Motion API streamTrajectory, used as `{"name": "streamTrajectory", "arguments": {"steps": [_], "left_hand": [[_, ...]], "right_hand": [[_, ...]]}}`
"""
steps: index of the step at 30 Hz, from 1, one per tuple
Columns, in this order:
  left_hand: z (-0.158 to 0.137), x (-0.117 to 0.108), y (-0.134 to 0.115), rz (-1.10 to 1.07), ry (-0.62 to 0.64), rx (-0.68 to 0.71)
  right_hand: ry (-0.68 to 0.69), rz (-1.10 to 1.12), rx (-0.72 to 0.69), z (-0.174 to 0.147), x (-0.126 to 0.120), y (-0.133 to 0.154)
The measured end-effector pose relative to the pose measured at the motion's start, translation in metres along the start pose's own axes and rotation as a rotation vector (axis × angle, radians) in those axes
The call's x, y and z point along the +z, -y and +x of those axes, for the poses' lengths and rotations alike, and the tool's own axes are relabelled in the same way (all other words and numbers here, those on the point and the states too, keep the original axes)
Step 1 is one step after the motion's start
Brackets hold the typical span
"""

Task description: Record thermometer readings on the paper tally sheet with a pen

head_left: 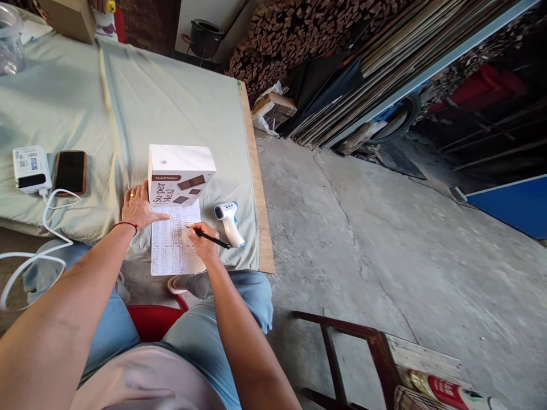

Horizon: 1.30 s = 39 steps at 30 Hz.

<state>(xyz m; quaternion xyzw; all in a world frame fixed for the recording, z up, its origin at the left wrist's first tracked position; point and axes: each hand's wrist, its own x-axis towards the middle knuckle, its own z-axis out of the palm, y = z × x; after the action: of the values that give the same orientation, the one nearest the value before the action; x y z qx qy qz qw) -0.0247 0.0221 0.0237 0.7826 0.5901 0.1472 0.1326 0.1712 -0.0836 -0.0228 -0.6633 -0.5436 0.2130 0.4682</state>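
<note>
My right hand (204, 244) grips a black pen (217, 238), its tip on a sheet of paper (164, 256) covered in dense handwriting. The sheet reaches slightly past the table's near edge. My left hand (139, 208) lies flat with its thumb stretched across the paper's left side, its fingers against the lower left of a white box (182, 159). "Super Meal" is printed on the box's near face, and it stands at the paper's top end. Just right of the pen hand lies a white and blue infrared thermometer (229, 221).
A phone (70, 172) and a white power bank (32, 167) with a looping cable (53, 225) lie on the cloth-covered table (179, 97) to the left. A cardboard box (70, 20) sits at the back. A dark wooden chair (380, 356) stands lower right on the concrete floor.
</note>
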Motion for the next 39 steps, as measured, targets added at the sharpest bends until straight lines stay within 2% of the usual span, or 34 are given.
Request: {"name": "streamTrajectory", "arguments": {"steps": [39], "left_hand": [[0.0007,0.0001,0.0008,-0.019,0.003,-0.003]], "right_hand": [[-0.043,-0.047,-0.026,0.0017,0.0013,-0.0065]]}}
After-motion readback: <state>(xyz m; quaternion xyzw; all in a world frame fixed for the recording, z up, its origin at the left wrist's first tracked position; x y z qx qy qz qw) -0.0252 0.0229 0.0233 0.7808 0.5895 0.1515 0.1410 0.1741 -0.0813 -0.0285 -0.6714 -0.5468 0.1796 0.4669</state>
